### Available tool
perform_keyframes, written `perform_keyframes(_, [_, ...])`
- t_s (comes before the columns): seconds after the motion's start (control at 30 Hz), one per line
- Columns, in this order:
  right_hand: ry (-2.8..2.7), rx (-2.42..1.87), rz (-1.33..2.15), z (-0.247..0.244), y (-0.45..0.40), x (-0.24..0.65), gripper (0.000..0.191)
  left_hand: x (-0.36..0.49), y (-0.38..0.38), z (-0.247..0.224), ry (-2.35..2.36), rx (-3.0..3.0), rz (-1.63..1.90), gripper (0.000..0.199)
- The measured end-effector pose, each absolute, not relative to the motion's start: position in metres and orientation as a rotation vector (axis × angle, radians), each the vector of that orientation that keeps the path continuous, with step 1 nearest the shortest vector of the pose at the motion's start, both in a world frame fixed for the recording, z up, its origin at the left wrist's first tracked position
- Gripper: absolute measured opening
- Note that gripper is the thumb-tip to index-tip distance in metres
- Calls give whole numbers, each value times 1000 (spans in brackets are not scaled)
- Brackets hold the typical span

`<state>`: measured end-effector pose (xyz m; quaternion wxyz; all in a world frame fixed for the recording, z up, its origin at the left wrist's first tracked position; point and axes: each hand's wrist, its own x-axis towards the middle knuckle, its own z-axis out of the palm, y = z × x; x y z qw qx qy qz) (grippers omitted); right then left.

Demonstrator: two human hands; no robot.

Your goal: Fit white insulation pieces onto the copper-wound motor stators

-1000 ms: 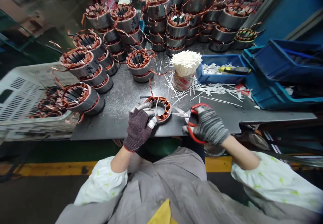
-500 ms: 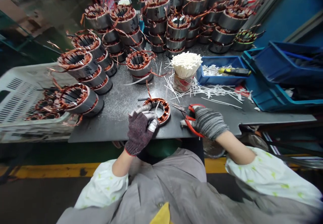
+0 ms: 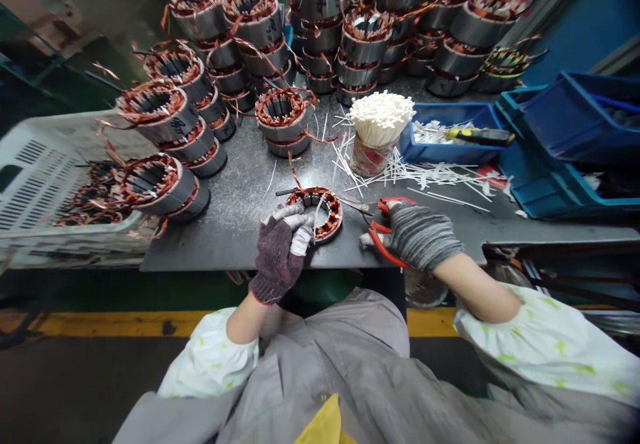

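Note:
A small stator with copper windings lies flat on the table near its front edge. My left hand, in a dark purple glove with white-wrapped fingertips, is closed on the stator's left side. A white strip crosses the ring's opening, its lower end by my thumb. My right hand, in a grey striped glove, holds red-handled scissors. Their handles are spread, and the blades point left to the stator's right rim. A black-sleeved lead and copper wire stick out at the stator's upper left.
Beyond the stator, a can of white sticks stands among loose white strips. A blue tray holds scraps and a yellow-black cutter. Stacked stators line the back and left. A white crate is left; blue bins are right.
The scissors' tips have come closer to the stator's rim. The white strip across the opening looks straighter. A pale strip in front of the stator stack behind no longer shows there. The whole view has shifted slightly.

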<state>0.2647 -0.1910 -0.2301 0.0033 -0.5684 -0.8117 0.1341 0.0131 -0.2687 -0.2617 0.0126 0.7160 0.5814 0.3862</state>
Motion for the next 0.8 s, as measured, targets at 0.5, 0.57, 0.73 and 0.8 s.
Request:
perform_keyframes(0.5, [-2945,-1663,245,-196,-210,251,68,14,-273,-266,1912,1932,1329,32])
perform_keyframes(0.57, [-2973,-1614,278,-194,-209,241,54,13,-274,-268,1964,1886,1308,33])
perform_keyframes(0.73, [-2925,-1659,463,-201,-197,245,42,8,-277,-263,1938,1832,1287,33])
perform_keyframes(0.8, [-2870,-1784,419,-207,-187,266,46,7,-280,-255,1914,1950,1248,32])
